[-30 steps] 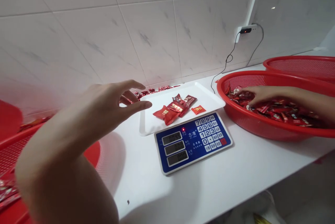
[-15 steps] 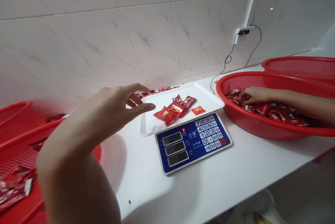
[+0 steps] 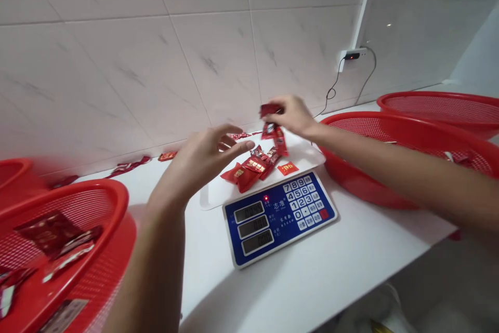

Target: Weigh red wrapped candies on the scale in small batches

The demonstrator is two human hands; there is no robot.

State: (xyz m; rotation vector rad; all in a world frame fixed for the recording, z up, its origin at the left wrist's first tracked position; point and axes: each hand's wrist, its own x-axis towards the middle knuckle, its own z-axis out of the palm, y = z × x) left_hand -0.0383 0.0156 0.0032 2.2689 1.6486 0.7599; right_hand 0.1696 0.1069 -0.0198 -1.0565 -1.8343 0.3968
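Note:
My right hand (image 3: 290,114) is closed on some red wrapped candies (image 3: 273,124), held above the far part of the white weighing tray (image 3: 210,195). Several red packets (image 3: 249,172) lie together on that tray, with a small orange-red packet (image 3: 287,168) apart from them on the right. My left hand (image 3: 214,154) hovers over the tray's left side, fingers apart and nothing in them. Below the tray is the scale's blue panel (image 3: 280,213), with number keys and three displays; a red light glows on it.
A red basket (image 3: 358,125) stands right of the scale, another red basket (image 3: 440,99) behind it. At the left, a red basket (image 3: 117,203) holds packets. More packets (image 3: 128,165) lie along the tiled wall. A black cable (image 3: 331,93) hangs from a wall socket.
My right hand has come out of the right basket and moved left over the tray, bringing candies with it. My left hand has shifted slightly right in view, still open.

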